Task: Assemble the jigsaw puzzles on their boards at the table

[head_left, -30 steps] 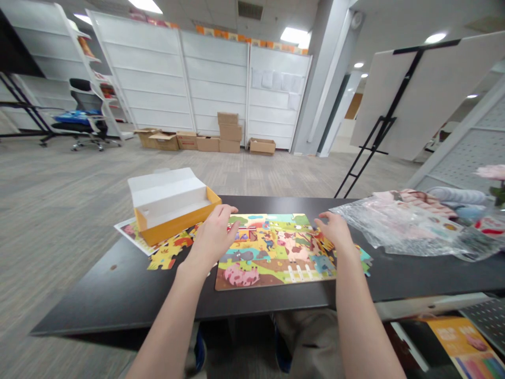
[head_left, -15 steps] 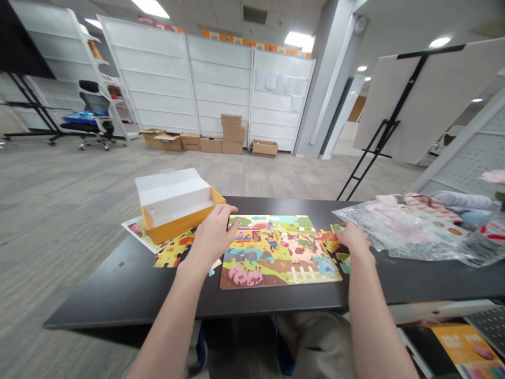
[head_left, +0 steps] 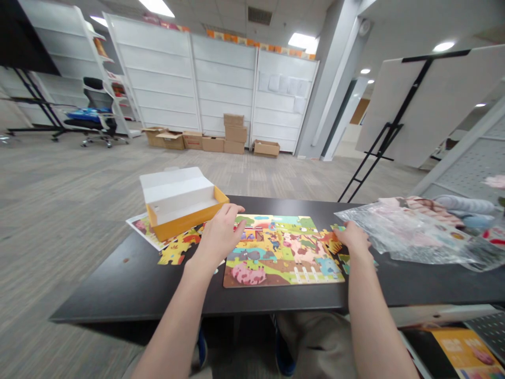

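A farm-animal jigsaw puzzle (head_left: 284, 252), largely fitted together, lies flat on the black table (head_left: 130, 295). My left hand (head_left: 221, 231) rests at its upper left edge, thumb apart from the stretched fingers, holding nothing that I can see. To the right of the puzzle my right hand (head_left: 355, 239) has its fingers closed at a green-edged puzzle piece (head_left: 336, 228). Loose orange pieces (head_left: 330, 242) lie beside that hand, partly under it. More yellow loose pieces (head_left: 173, 252) are left of my left forearm, in front of the box.
An open yellow box (head_left: 183, 222) with a white lid stands at the back left, on a printed picture sheet (head_left: 139, 226). Clear plastic packaging (head_left: 402, 231) covers the right side of the table. A whiteboard stand (head_left: 394, 123) rises behind it. Cardboard boxes (head_left: 234, 134) line the far shelves.
The view has shifted slightly, moving the scene a little to the right. Both hands keep nearly the same place beside the puzzle; nothing has visibly been picked up or put down.
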A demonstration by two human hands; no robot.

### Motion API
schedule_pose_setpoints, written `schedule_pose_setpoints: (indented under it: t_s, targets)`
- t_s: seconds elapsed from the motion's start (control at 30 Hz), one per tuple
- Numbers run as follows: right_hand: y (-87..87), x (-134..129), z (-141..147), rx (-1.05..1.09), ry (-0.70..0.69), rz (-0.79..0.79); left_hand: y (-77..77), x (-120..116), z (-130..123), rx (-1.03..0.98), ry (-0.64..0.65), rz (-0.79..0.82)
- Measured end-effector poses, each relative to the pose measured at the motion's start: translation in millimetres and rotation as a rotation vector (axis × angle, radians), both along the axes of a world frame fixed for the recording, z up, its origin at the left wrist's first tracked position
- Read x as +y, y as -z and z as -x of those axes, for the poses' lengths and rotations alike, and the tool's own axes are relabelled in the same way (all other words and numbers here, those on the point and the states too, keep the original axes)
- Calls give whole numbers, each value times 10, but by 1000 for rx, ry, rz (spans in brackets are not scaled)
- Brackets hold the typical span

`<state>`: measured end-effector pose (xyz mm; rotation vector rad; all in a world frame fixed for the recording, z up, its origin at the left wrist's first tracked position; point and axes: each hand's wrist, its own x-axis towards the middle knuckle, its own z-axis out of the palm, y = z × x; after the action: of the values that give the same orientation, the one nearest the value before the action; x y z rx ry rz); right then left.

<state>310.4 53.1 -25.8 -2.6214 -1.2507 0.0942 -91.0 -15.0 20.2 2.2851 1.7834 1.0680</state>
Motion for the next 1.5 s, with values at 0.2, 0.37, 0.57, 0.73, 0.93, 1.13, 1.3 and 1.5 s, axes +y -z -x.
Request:
schedule_pose_setpoints:
  t_s: [0.2, 0.37, 0.57, 0.73, 0.93, 1.13, 1.3, 1.5]
  targets:
    - [68, 19, -35, 6, -10, -2, -13, -10, -7, -11, 1, 2]
    - [78, 37, -61, -11, -25, 25, -50, -25, 44, -18, -32, 22]
    - [24, 28, -68, 0, -19, -37, -47, -24, 107, -28, -36, 17]
    - [-19, -20, -76, 28, -71, -244, -54, -43, 96, -18, -36, 30]
    - [-198, -121, 152, 444, -374, -589, -8, 6, 57, -113, 44, 44]
    - [-486, -355, 928, 955, -924, -280, -13, 22, -100, -352, 247, 139]
    - [-584, -481, 1348, 1114, -1066, -143, -36, -35, -225, -472, 361, 263]
    - [-616, -549, 1486, 1142, -1054, -32, 27, -71, -273, -588, 508, 385]
